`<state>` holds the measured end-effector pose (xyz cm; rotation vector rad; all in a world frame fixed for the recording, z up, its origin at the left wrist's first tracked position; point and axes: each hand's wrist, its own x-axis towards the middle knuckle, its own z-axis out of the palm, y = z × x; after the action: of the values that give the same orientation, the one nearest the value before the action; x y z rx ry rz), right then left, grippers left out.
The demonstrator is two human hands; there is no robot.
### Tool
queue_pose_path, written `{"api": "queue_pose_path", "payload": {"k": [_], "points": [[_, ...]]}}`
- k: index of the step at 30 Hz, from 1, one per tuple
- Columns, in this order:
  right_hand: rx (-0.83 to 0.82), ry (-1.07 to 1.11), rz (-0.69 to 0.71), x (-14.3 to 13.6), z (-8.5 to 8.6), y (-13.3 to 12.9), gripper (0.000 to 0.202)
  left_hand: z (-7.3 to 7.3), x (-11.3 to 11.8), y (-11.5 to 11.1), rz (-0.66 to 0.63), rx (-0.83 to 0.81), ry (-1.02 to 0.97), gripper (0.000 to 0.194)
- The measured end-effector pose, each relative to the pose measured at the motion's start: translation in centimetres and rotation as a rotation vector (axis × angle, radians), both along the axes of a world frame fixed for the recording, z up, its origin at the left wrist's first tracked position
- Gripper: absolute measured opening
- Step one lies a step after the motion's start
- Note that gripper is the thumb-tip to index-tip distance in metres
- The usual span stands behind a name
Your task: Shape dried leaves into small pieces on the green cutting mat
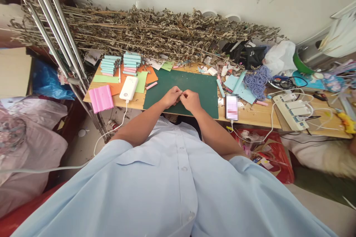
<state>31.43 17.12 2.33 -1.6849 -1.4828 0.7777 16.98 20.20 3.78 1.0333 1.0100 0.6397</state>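
Over the front half of a dark green mat (191, 77), my two hands meet at the fingertips. My left hand (171, 97) is closed in a pinch, and my right hand (190, 100) is pinched against it. Whatever is between the fingertips is too small to make out. A pink roll (152, 85) lies at the mat's left edge. Left of it are a white power bank (129, 88) and a folded pink paper (101, 98). A phone (231, 107) lies just right of the mat.
Dried stems (155, 33) are heaped along the back. Blue paper rolls (131, 60) are stacked at the back left. To the right are blue paper (244, 90), purple yarn (258, 81) and a power strip (290, 111) with cables. Metal crutches (59, 33) lean at the left.
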Motion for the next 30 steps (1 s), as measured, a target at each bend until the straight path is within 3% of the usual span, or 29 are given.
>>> {"api": "queue_pose_path", "payload": {"k": [4, 7, 10, 17, 22, 24, 28, 30], "points": [[-0.287, 0.536, -0.105, -0.6, 0.0, 0.3, 0.012, -0.2, -0.4, 0.2, 0.000, -0.027, -0.051, 0.022], [-0.303, 0.694, -0.120, -0.6, 0.0, 0.2, 0.013, -0.5, -0.7, 0.2, -0.004, -0.048, -0.098, 0.024], [-0.203, 0.504, -0.124, -0.2, -0.1, 0.0, 0.015, -0.7, -0.8, 0.1, -0.020, -0.051, -0.146, 0.025], [0.073, 0.004, 0.160, 1.1, 0.1, -0.6, 0.021, -0.7, -0.6, 0.1, -0.042, -0.027, -0.122, 0.023], [0.061, -0.102, 0.092, 0.6, 0.5, -0.7, 0.010, -0.7, -0.3, 0.0, -0.054, 0.024, -0.034, 0.020], [-0.013, 0.003, 0.015, 0.1, 0.6, -0.6, 0.006, -0.6, -0.3, 0.0, -0.047, 0.034, -0.005, 0.021], [-0.288, 0.548, -0.160, -0.7, 0.7, -0.2, 0.010, -0.3, -0.5, -0.1, -0.043, 0.006, -0.046, 0.022], [-0.330, 0.733, -0.205, -0.7, 0.6, -0.1, 0.011, -0.3, -0.7, -0.1, -0.047, -0.018, -0.067, 0.022]]}}
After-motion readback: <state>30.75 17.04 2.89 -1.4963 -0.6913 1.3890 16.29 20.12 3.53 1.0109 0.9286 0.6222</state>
